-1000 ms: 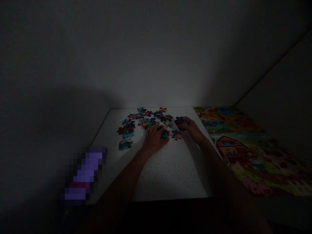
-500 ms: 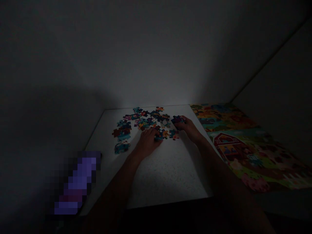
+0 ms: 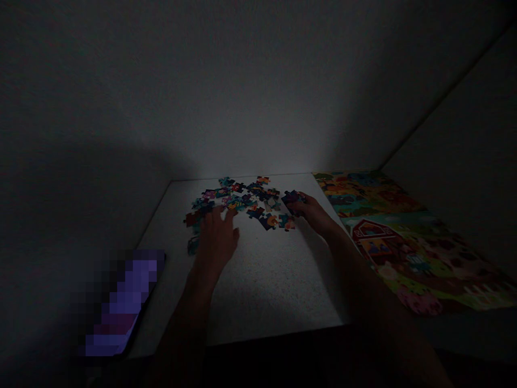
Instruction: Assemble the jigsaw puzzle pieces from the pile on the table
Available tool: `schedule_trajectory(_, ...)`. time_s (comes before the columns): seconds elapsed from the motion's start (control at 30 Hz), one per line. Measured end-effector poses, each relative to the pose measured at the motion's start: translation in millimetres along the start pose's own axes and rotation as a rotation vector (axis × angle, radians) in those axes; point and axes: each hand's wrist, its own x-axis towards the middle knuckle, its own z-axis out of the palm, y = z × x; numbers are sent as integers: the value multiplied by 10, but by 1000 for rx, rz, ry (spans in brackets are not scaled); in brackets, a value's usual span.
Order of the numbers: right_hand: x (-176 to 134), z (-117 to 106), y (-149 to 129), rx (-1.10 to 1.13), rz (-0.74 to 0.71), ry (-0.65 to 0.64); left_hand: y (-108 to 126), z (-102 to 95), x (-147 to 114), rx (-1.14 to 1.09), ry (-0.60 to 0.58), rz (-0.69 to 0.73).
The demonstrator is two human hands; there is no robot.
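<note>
Loose jigsaw puzzle pieces [image 3: 239,202] lie in a spread heap on the white tabletop [image 3: 266,285]. My left hand [image 3: 217,237], fingers apart, hovers at or rests on the left side of the heap and partly covers several pieces there; contact is hard to judge in the dim light. Pinched in my right hand [image 3: 313,212] is a dark blue-purple puzzle piece [image 3: 291,201], at the right of the heap. Below it lies a blue and pink piece [image 3: 287,221], beside an orange and dark piece [image 3: 269,221].
Against the right side lie two colourful pictures, a farm scene [image 3: 412,264] with a red barn and an animal scene [image 3: 363,191] behind it. A phone-like device [image 3: 129,302] with a blurred purple screen sits at the left edge. A pale wall [image 3: 242,97] rises behind the table.
My left hand has moved left, from the pieces at the front middle to those on the left, and its fingers have spread. My right hand stays nearly in place with its piece.
</note>
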Motion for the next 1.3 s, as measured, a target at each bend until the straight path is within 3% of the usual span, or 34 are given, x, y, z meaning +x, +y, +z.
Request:
schedule_trajectory(0.1,-80,36,-61,-54,50,-144,319,126,52,-140,-22,202)
schedule_trajectory(0.23,-132,59,-55,-60,120,-275,546,355,77,-179,-9,185)
schedule_trajectory(0.43,-141,64,-39,-32,186,-317,525,429,73,-373,-50,37)
schedule_trajectory(0.53,-195,111,-103,-64,177,-402,536,411,102,-469,-60,-26)
schedule_trajectory(0.63,-254,163,-141,-114,121,-452,553,429,94,-639,-59,22)
schedule_trajectory(0.8,-270,167,-89,-280,57,-389,565,507,30,-911,-66,73)
schedule_trajectory(0.87,-262,146,-88,-273,55,-451,549,514,25,-963,-74,89)
schedule_trajectory(1.0,-277,107,-174,-222,49,-542,434,491,75,-842,10,133)
schedule_trajectory(1.1,-293,74,-235,-194,18,-476,325,500,117,-582,117,120)
schedule_trajectory(1.3,-158,-53,-118,-148,-30,-253,299,489,25,-353,105,152)
